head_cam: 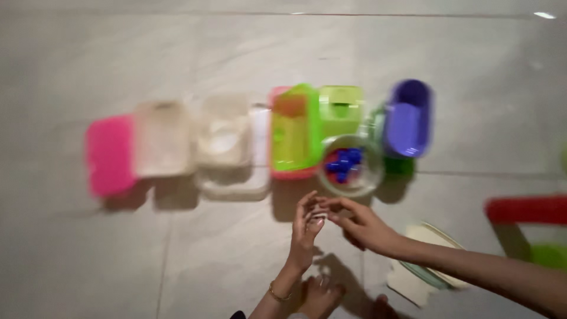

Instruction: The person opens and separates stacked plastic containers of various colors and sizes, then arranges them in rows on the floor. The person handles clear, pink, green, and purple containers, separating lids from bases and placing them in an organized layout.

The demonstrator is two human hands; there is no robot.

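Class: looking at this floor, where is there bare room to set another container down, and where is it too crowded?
Free: the floor in front of the pink lid, left of the left hand; also beyond the row. Crowded: around the clear bowl, between green box and purple container.

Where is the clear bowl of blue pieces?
In the head view, the clear bowl sits on the floor just beyond both hands, between the green box and the purple container.
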